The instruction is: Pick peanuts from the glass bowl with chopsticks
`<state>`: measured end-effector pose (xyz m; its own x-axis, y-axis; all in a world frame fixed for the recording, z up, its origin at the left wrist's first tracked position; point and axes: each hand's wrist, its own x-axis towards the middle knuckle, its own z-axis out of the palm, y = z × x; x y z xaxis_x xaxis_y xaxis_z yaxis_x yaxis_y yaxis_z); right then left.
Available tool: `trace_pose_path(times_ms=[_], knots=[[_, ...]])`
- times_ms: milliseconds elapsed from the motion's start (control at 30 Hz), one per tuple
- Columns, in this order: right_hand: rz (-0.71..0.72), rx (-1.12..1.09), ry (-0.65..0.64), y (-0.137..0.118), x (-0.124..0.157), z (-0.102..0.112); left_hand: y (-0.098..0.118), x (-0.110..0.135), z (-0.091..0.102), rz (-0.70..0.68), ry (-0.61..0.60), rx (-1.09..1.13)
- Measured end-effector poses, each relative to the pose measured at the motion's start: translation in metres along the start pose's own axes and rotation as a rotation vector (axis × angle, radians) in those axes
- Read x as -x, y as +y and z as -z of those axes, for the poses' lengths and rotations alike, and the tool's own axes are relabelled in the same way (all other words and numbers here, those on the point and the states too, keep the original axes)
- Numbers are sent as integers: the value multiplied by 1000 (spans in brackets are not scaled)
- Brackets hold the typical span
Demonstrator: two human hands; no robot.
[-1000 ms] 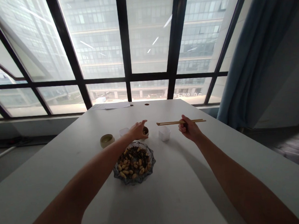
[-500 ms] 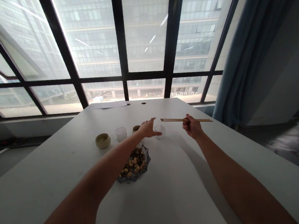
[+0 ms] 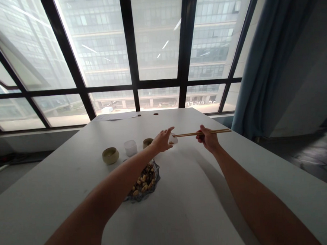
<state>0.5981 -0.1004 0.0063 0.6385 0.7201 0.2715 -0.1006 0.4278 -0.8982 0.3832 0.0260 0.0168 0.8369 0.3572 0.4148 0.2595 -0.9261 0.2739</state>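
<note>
My left hand (image 3: 162, 140) grips a small clear plastic cup (image 3: 172, 139) and tips it toward the right, a little above the table. My right hand (image 3: 208, 138) is closed on a pair of wooden chopsticks (image 3: 201, 133) held level, their tips pointing left at the cup's mouth. A glass dish of peanuts and dark bits (image 3: 143, 180) sits under my left forearm, partly hidden by it.
On the white table (image 3: 185, 195) behind the dish stand a green ceramic bowl (image 3: 110, 155), another clear plastic cup (image 3: 130, 147) and a small brown bowl (image 3: 147, 142). Papers (image 3: 118, 117) lie at the far edge by the window. A blue curtain (image 3: 259, 56) hangs at right.
My left hand left the small brown bowl, moved right and took hold of the clear cup, lifting and tilting it. The chopstick tips came closer to the cup.
</note>
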Motion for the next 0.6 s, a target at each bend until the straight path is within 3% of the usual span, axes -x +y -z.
trace_pose_path(times_ms=[167,367,500,600], knots=[[88,154,-52,3,4,-5,-4,0,1,137,-93,20],[145,81,8,-5,3,-19,-7,0,6,239,-180,-16],[154,40,-50,-19,10,-39,-14,12,32,196,-177,-117],[117,89,-198,-30,26,-63,-27,40,67,144,-50,-153]])
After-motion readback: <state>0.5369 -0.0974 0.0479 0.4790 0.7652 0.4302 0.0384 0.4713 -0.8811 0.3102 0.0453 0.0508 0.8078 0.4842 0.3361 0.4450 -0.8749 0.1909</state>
